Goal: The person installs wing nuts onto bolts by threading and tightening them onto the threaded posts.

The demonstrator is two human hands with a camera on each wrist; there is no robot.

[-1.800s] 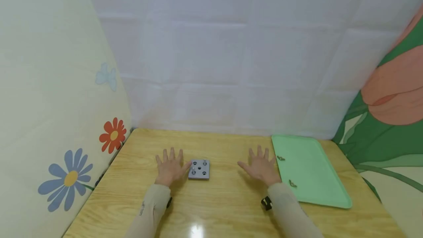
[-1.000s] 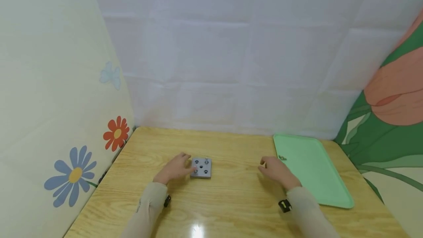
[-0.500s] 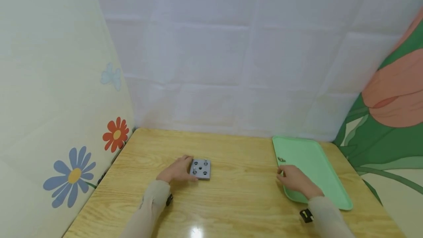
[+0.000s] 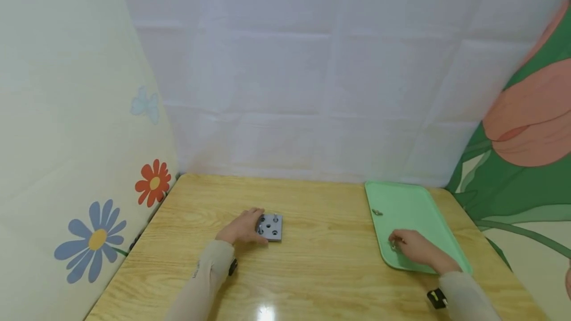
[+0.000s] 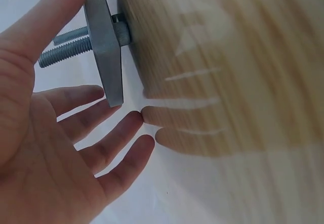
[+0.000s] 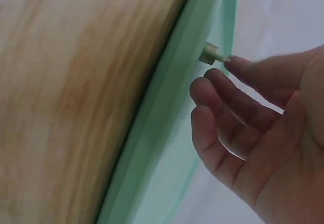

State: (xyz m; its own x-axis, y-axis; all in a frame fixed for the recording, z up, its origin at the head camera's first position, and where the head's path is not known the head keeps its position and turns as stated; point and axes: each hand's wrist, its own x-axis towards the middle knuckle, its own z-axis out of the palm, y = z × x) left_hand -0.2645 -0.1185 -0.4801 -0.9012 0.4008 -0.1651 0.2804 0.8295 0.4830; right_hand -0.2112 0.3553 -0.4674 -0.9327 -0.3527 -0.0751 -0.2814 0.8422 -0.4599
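A square grey metal plate (image 4: 273, 233) with several holes lies on the wooden table, two threaded bolts (image 5: 66, 52) standing out of it. My left hand (image 4: 242, 228) holds the plate at its left side, thumb on one edge and fingertips at another. Over the green tray (image 4: 424, 212), my right hand (image 4: 417, 248) pinches a brass-coloured wing nut (image 6: 208, 54) by one wing, between thumb and fingers. A second wing nut (image 4: 377, 212) rests farther back, near the tray's left rim.
Wood-grain tabletop (image 4: 321, 251) lies between the plate and the tray. A white cloth (image 4: 285, 88) hangs behind the table. Flower-printed cloths stand along the left and right sides.
From flat and spread, my left hand has turned and closed on the plate's edges. My right hand has moved right and down onto the tray and taken hold of the nearer wing nut.
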